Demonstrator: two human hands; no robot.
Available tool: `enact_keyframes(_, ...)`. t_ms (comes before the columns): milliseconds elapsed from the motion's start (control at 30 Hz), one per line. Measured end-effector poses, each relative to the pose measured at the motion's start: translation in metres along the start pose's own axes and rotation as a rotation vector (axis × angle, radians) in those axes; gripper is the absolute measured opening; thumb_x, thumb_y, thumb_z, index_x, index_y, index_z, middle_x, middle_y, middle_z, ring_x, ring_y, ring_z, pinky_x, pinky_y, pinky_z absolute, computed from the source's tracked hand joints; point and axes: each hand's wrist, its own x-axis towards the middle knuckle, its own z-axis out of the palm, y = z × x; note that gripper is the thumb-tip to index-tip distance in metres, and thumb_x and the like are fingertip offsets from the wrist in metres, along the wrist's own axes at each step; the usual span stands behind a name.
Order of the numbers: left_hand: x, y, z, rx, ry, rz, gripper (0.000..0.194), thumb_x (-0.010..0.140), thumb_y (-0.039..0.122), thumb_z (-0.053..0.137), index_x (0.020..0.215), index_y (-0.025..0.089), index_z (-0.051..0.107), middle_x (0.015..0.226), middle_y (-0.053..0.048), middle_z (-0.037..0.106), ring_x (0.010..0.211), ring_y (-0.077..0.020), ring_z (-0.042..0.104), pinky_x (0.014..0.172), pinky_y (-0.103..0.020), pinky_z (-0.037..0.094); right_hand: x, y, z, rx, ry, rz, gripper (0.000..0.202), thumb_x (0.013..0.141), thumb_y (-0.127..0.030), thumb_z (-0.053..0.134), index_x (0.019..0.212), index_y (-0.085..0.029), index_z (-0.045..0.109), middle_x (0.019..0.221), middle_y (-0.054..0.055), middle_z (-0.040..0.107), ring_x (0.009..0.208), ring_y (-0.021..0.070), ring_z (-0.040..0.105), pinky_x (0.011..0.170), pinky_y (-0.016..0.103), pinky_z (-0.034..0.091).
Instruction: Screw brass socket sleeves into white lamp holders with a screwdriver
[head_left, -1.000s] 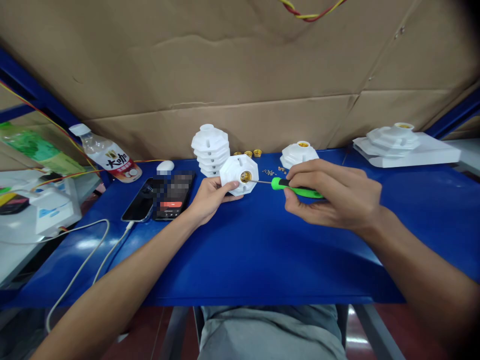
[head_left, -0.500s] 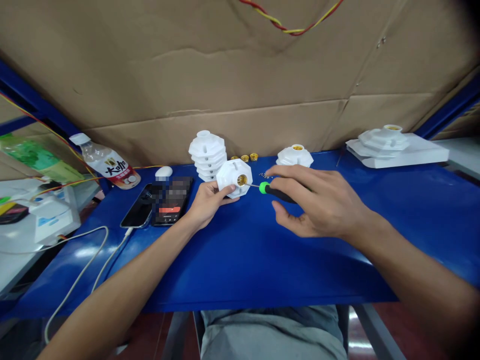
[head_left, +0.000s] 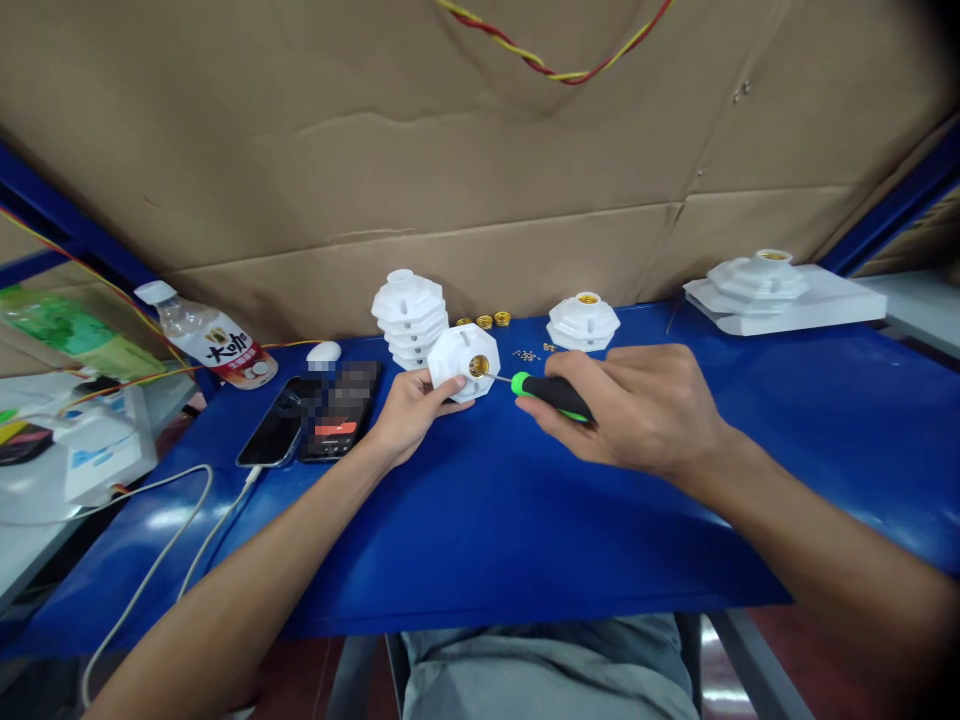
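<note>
My left hand point(head_left: 411, 412) grips a white octagonal lamp holder point(head_left: 454, 352), tilted so its brass-lined socket faces right. A black and green screwdriver point(head_left: 556, 396) is wrapped in the fingers of my right hand point(head_left: 637, 408). The shaft's tip reaches into the socket opening; what it touches inside is hidden. Directly behind the held piece rises a stack of white lamp holders point(head_left: 407, 305). Several brass threaded rings point(head_left: 502, 319) lie beside the stack. Small screws point(head_left: 527, 355) are scattered on the blue table beyond the screwdriver.
Another lamp holder point(head_left: 583, 322) stands at the back, and more rest on a white box point(head_left: 847, 298) at right. Two phones point(head_left: 274, 425), a white earbud case point(head_left: 324, 354), a charging cable point(head_left: 217, 525) and a drink bottle point(head_left: 214, 340) occupy the left side. Cardboard point(head_left: 420, 130) lines the back.
My right hand's fingers have closed around the screwdriver handle, having been stretched out over it before. The lamp holder stays in my left hand. The view has shifted slightly.
</note>
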Motion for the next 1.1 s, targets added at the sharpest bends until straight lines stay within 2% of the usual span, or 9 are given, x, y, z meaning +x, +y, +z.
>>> enact_keyframes(100,0.0000,-0.0005,0.0000,0.003,-0.003,-0.002,0.043,0.080,0.039,0.094,0.112,0.012,0.084,0.120,-0.017,0.081,0.117,-0.0347,0.074,0.107,-0.059,0.061,0.0010,-0.0015,-0.0008,0.099,-0.068,0.026,0.015,0.098,-0.027,0.062,0.103,-0.014,0.068,0.083,0.005,0.077,0.067,0.0182,0.070,0.057,0.032,0.045)
enact_keyframes(267,-0.0002,-0.0013,-0.0003,0.018,-0.011,0.009,0.044,0.080,0.041,0.094,0.112,0.013,0.084,0.119,-0.016,0.081,0.117,-0.0347,0.074,0.108,-0.060,0.060,0.0008,-0.0016,-0.0014,-0.008,-0.001,0.037,0.019,0.099,-0.034,0.068,0.101,-0.015,0.069,0.062,-0.002,0.067,0.048,0.0157,0.058,0.050,0.033,0.038)
enact_keyframes(400,0.0001,-0.0012,0.0003,0.020,-0.007,0.006,0.044,0.079,0.042,0.094,0.111,0.013,0.084,0.120,-0.016,0.081,0.117,-0.0352,0.074,0.108,-0.060,0.060,0.0017,-0.0019,-0.0016,0.087,-0.065,0.042,0.016,0.096,-0.024,0.063,0.107,-0.013,0.068,0.087,0.006,0.078,0.067,0.0177,0.070,0.059,0.032,0.046)
enact_keyframes(467,0.0000,-0.0008,0.0009,0.024,-0.004,0.009,0.044,0.079,0.042,0.094,0.110,0.012,0.084,0.118,-0.016,0.082,0.117,-0.0356,0.074,0.108,-0.061,0.060,0.0018,-0.0024,-0.0015,0.033,-0.038,0.029,0.010,0.098,-0.024,0.064,0.098,-0.016,0.069,0.072,0.001,0.072,0.057,0.0154,0.064,0.054,0.032,0.042)
enact_keyframes(567,-0.0007,0.0004,0.0021,0.029,-0.001,0.013,0.045,0.078,0.042,0.094,0.109,0.011,0.084,0.116,-0.016,0.082,0.116,-0.0357,0.074,0.108,-0.060,0.060,0.0015,-0.0034,-0.0017,-0.021,0.007,0.034,0.021,0.099,-0.036,0.068,0.091,-0.017,0.069,0.058,-0.002,0.063,0.048,0.0155,0.057,0.050,0.033,0.039)
enact_keyframes(700,-0.0011,0.0012,0.0027,0.032,-0.005,0.009,0.042,0.079,0.041,0.093,0.108,0.012,0.084,0.118,-0.016,0.081,0.114,-0.0347,0.075,0.107,-0.059,0.061,0.0014,-0.0043,-0.0016,0.125,-0.057,0.040,0.014,0.098,-0.023,0.063,0.107,-0.014,0.067,0.093,0.006,0.079,0.071,0.0171,0.072,0.060,0.031,0.048)
enact_keyframes(867,-0.0009,0.0009,0.0026,0.038,-0.010,0.019,0.039,0.079,0.039,0.093,0.106,0.012,0.084,0.117,-0.016,0.082,0.114,-0.0343,0.075,0.106,-0.057,0.061,0.0006,-0.0055,-0.0002,-0.034,0.021,0.015,0.017,0.098,-0.032,0.072,0.091,-0.017,0.067,0.060,-0.004,0.065,0.047,0.0137,0.057,0.047,0.032,0.036)
enact_keyframes(1033,-0.0008,0.0017,0.0032,0.039,0.000,0.011,0.042,0.078,0.040,0.094,0.107,0.012,0.084,0.117,-0.017,0.082,0.114,-0.0354,0.075,0.105,-0.058,0.062,0.0020,-0.0084,-0.0018,0.113,-0.092,0.076,0.013,0.096,-0.021,0.062,0.106,-0.015,0.068,0.096,0.007,0.080,0.071,0.0165,0.071,0.055,0.030,0.043)
enact_keyframes(1100,-0.0008,0.0019,0.0033,0.045,-0.001,0.016,0.042,0.078,0.041,0.094,0.106,0.012,0.084,0.117,-0.017,0.082,0.115,-0.0357,0.075,0.105,-0.058,0.062,0.0013,-0.0093,-0.0016,0.079,-0.091,0.073,0.009,0.098,-0.021,0.062,0.104,-0.016,0.068,0.091,0.004,0.079,0.066,0.0146,0.068,0.053,0.029,0.041)
